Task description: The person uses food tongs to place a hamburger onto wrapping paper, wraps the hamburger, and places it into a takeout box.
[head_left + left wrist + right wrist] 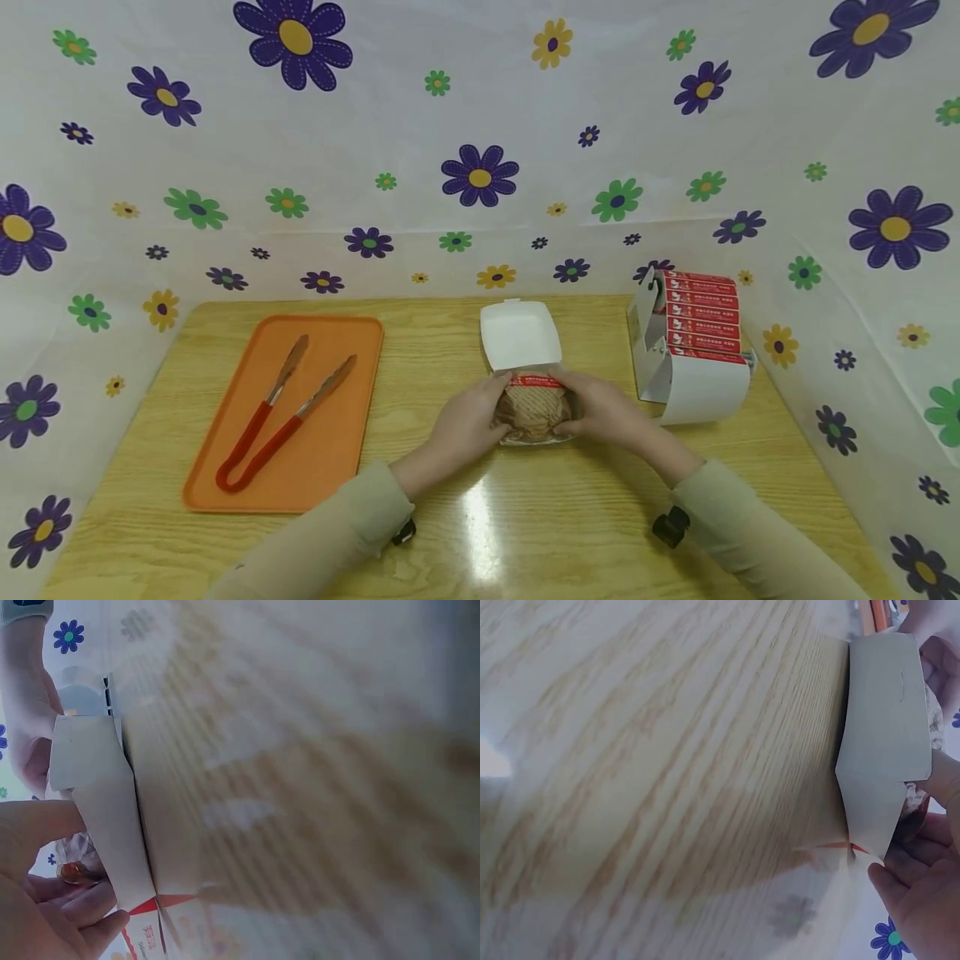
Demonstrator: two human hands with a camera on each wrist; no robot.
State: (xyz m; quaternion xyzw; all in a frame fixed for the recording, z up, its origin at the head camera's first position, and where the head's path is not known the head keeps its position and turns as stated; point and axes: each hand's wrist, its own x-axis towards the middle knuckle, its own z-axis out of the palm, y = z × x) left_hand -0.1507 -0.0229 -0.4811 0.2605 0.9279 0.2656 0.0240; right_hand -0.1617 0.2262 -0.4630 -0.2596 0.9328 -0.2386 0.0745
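A wrapped burger [534, 410] in brown paper, with a red label strip across its top, sits in the base of an open white clamshell box [521, 335]. Its lid leans back on the far side. My left hand [471, 419] grips the burger from the left, and my right hand [604, 410] grips it from the right. In the left wrist view, the fingers reach over the wall of the box [112, 825]. The right wrist view shows the box side [885, 712] standing on the table, with fingers curled inside beside the wrapping. The burger's underside is hidden.
An orange tray [330, 442] lies on the left, bearing red-handled tongs [258, 425]. At the back right stands a label dispenser [693, 358] with a roll of red-and-white labels. A flowered curtain surrounds the wooden table [600, 542].
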